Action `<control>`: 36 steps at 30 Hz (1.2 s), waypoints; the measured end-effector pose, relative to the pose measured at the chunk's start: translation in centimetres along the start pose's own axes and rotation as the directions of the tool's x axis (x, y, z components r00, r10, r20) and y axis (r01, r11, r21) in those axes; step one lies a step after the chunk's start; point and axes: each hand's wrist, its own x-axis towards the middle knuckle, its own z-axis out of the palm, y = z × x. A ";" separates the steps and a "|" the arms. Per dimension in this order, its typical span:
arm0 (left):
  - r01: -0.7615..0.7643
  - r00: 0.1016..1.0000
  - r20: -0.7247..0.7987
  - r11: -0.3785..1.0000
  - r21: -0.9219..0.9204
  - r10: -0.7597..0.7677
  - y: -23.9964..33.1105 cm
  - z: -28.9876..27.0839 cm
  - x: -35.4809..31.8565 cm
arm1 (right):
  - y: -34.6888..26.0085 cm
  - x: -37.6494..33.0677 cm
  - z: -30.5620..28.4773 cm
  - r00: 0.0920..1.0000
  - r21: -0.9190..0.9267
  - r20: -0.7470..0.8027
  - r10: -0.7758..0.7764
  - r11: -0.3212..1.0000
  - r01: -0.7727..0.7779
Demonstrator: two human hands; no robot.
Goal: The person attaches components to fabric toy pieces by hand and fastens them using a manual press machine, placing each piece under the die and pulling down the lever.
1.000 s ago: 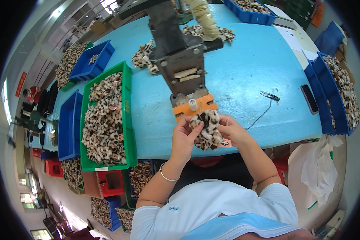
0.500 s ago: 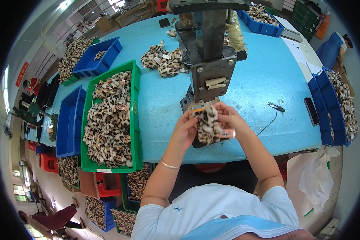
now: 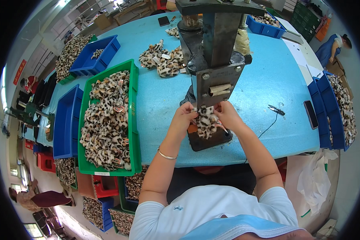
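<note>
You wear a white short-sleeved shirt (image 3: 196, 208) with a small blue mark on the chest, left of centre. A light blue band of cloth (image 3: 244, 228) crosses the lower edge of the view below it. Your forearms are bare from the sleeves down. A thin silver bangle (image 3: 167, 155) circles your left wrist. Your left hand (image 3: 184, 118) and right hand (image 3: 228, 114) are bare, without gloves or rings that can be made out.

2 phones (image 3: 310, 114) – 1 green bin (image 3: 134, 120), 1 press (image 3: 215, 76)
</note>
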 end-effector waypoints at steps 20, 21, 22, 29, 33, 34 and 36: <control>-0.387 0.847 -0.012 0.632 0.671 0.532 -1.0 4.0 -0.4 | -0.2 -0.4 -1.0 0.987 0.404 0.132 0.095 0.904 -0.141; -0.390 0.846 -0.009 0.631 0.671 0.533 -1.0 4.1 -0.3 | 0.3 0.2 -1.1 0.987 0.404 0.128 0.094 0.904 -0.139; -0.366 0.858 -0.014 0.629 0.686 0.514 -1.0 4.3 -0.3 | 0.8 0.9 -1.2 0.993 0.391 0.112 0.033 0.918 -0.074; -0.330 0.845 -0.023 0.555 0.763 0.535 -1.6 3.9 0.0 | -0.4 2.1 -2.6 0.944 0.344 0.308 0.116 0.912 -0.224; -0.338 0.842 -0.010 0.540 0.771 0.540 -1.4 3.9 -0.5 | -1.8 1.6 -3.4 0.482 -0.103 -0.790 -0.379 0.857 0.505; -0.342 0.836 -0.011 0.537 0.771 0.549 -1.5 3.7 -0.3 | -3.2 1.8 -5.2 0.399 -0.008 -0.845 -0.357 0.753 0.658; -0.355 0.809 -0.001 0.491 0.796 0.587 -1.8 3.4 -0.4 | -11.4 3.2 -8.4 0.254 -0.234 -0.823 -0.508 0.710 0.665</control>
